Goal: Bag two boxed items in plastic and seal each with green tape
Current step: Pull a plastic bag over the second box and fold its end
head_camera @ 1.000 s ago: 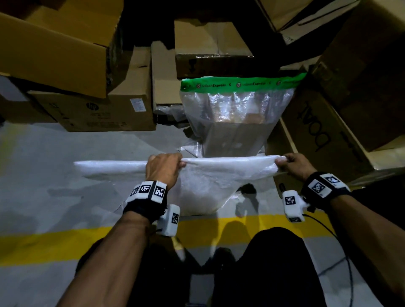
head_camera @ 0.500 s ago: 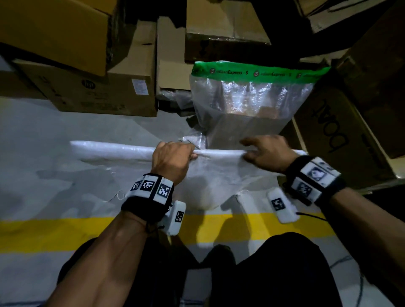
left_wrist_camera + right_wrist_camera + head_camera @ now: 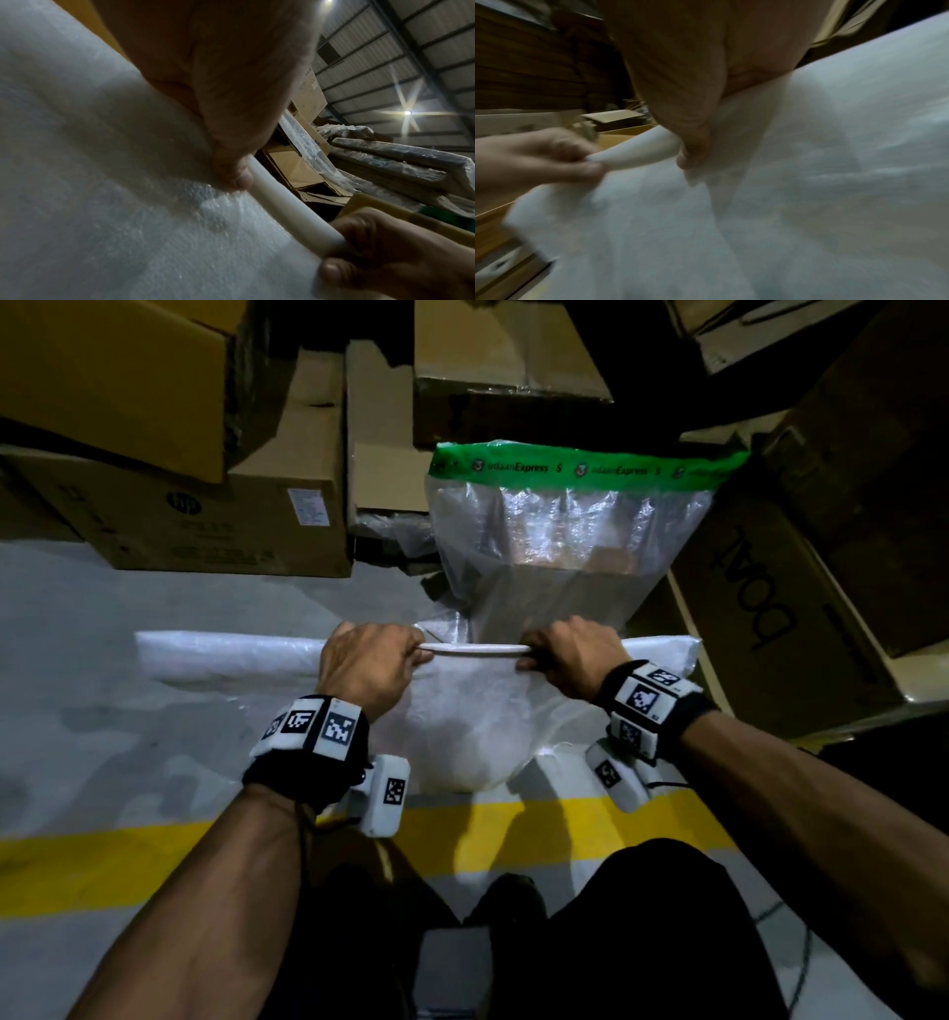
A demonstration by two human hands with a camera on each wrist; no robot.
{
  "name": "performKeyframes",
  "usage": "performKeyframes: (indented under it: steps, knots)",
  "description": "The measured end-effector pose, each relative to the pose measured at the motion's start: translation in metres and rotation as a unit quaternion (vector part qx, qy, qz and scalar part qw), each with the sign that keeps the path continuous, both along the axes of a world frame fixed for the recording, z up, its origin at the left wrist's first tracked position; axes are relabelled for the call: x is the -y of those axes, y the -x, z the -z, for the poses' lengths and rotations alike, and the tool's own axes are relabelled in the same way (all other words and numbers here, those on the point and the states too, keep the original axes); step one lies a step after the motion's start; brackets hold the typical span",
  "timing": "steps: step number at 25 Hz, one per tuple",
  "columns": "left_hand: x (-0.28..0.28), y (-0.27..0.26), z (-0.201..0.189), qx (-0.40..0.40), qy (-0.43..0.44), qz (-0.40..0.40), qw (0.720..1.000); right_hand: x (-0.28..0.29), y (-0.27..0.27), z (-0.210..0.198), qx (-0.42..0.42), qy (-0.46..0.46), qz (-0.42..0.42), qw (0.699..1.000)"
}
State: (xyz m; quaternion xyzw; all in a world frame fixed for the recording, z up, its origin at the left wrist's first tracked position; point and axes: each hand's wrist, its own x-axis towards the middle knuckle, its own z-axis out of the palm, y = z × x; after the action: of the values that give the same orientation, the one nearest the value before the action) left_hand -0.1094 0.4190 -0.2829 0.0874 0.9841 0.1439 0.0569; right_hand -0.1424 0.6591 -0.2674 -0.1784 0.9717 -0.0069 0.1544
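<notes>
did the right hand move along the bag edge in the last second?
Yes. The right hand slid inward along the white bag's rolled top edge, from its right end toward the left hand; the bag's right corner now sticks out past it.

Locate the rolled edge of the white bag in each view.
Head: centre, rolled edge horizontal between the left hand and right hand.
Left wrist: right of centre, running diagonally down-right.
Right wrist: left of centre, blurred.
Shared landmark: both hands gripping its ends.
</notes>
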Motion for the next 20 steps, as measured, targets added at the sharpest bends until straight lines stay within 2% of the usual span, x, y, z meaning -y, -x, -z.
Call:
performKeyframes:
  steps: [4, 8, 13, 16, 20]
  knots:
    - [-0.001, 0.003, 0.001, 0.004, 0.009, -0.004, 1.0, -0.071, 0.001, -0.006, 0.033, -0.024, 0.066, 0.997]
    - [-0.009, 0.002, -0.001, 0.005, 0.01, 0.001, 1.0, -0.124, -0.003, -0.018, 0.081, -0.066, 0.172, 0.979]
    - [0.007, 0.003, -0.002, -0.006, 0.021, -0.039, 0.999, -0.173, -0.016, -0.037, 0.041, -0.078, 0.305, 0.948]
    - [0.002, 0.004, 0.0, -0.002, 0.025, -0.027, 0.999, -0.174, -0.017, -0.04, 0.033, -0.061, 0.28, 0.958]
    - [-0.008, 0.005, 0.0, -0.011, 0.039, -0.015, 0.999, -0.112, -0.013, -0.043, -0.047, 0.042, 0.18, 0.982]
